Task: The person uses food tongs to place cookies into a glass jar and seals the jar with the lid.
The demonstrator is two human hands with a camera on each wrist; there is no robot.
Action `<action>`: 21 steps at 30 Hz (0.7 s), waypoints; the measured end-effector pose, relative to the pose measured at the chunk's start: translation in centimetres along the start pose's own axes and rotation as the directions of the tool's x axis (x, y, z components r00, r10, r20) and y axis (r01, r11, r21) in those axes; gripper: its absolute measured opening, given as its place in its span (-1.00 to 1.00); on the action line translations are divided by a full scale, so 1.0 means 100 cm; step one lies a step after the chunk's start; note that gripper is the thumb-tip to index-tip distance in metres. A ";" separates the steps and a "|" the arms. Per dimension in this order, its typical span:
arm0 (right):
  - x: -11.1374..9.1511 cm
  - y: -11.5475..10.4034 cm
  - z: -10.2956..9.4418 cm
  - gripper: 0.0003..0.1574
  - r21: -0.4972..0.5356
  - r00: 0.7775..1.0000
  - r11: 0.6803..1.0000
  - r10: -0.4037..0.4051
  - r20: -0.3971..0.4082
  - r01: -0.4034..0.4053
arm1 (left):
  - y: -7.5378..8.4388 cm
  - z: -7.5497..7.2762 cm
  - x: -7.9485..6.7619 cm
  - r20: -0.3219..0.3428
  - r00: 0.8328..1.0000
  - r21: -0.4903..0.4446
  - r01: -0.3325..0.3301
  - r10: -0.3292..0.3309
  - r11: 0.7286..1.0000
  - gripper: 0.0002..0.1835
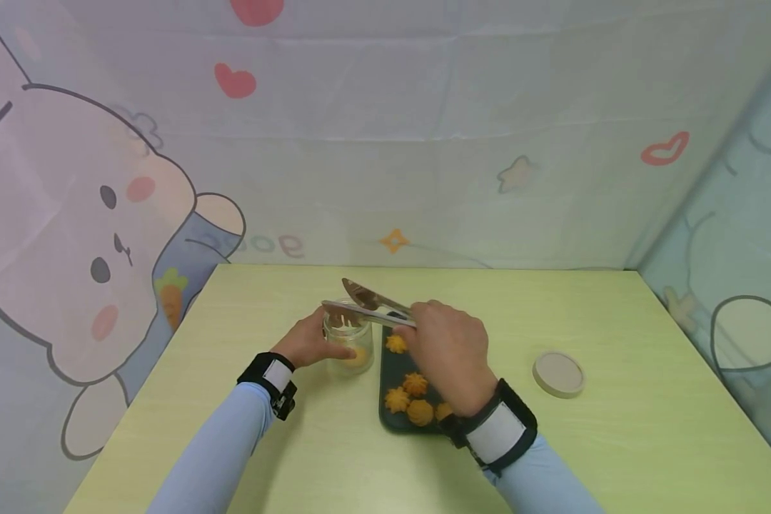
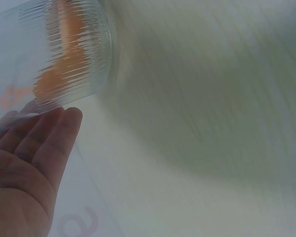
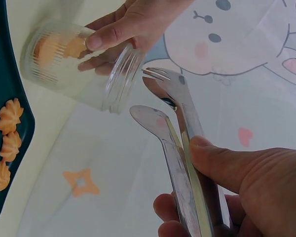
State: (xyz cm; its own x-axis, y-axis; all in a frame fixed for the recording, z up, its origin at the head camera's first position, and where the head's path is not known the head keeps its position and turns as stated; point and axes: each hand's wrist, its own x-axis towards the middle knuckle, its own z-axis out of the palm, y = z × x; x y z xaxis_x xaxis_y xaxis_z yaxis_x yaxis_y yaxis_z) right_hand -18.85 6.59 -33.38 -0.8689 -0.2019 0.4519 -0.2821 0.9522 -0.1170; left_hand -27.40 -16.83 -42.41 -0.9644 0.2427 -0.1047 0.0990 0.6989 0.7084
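My left hand (image 1: 313, 341) grips a clear ribbed glass jar (image 1: 362, 335) from its left side, thumb across the front. Orange-yellow piped cookies (image 3: 49, 52) lie at the jar's bottom, seen through the glass. In the left wrist view the fingers (image 2: 59, 138) lie along the jar's wall. My right hand (image 1: 448, 350) holds metal serving tongs (image 3: 180, 143) between thumb and fingers. The tongs' two tips, one of them fork-like, are spread apart at the jar's mouth, with nothing between them. Under the right hand is a dark green tray (image 1: 390, 378), partly hidden by it, bearing several star-shaped cookies (image 1: 415, 384).
A round pale lid (image 1: 559, 374) lies on the light wooden table (image 1: 649, 428), right of the tray. Behind the table hangs a printed cloth (image 1: 424, 178) with a cartoon rabbit and hearts, and it continues along the right side.
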 end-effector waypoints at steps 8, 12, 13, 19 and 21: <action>-0.003 0.007 -0.006 -0.57 0.017 1.000 1.000 0.026 -0.016 -0.025 | -0.003 0.001 0.001 -0.008 1.000 0.038 0.015 -0.015 0.999 -0.03; -0.005 0.016 -0.010 -0.58 0.034 0.999 0.998 0.048 0.001 -0.048 | -0.004 0.001 0.000 -0.010 1.000 0.039 -0.004 0.004 0.999 -0.13; -0.006 0.018 -0.011 -0.58 0.038 0.998 0.998 0.056 0.004 -0.056 | -0.004 0.001 0.001 -0.009 1.000 0.037 -0.008 0.008 0.999 -0.14; -0.014 0.036 -0.012 -0.58 0.040 0.995 0.994 0.097 -0.007 -0.097 | -0.006 0.002 0.002 -0.010 1.000 0.028 -0.018 0.018 0.999 -0.15; -0.017 0.042 -0.011 -0.57 0.039 0.994 0.993 0.111 -0.007 -0.110 | -0.007 0.003 0.003 -0.011 1.000 0.031 -0.022 0.023 0.999 -0.15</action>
State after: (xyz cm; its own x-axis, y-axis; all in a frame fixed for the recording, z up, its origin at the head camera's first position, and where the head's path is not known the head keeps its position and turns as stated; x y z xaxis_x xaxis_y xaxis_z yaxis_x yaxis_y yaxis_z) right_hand -18.12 11.18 -33.67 -0.8920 -0.0936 0.4423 -0.2001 0.9590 -0.2006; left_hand -27.71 -17.05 -43.11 -0.9647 0.2508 -0.0808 0.1278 0.7136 0.6888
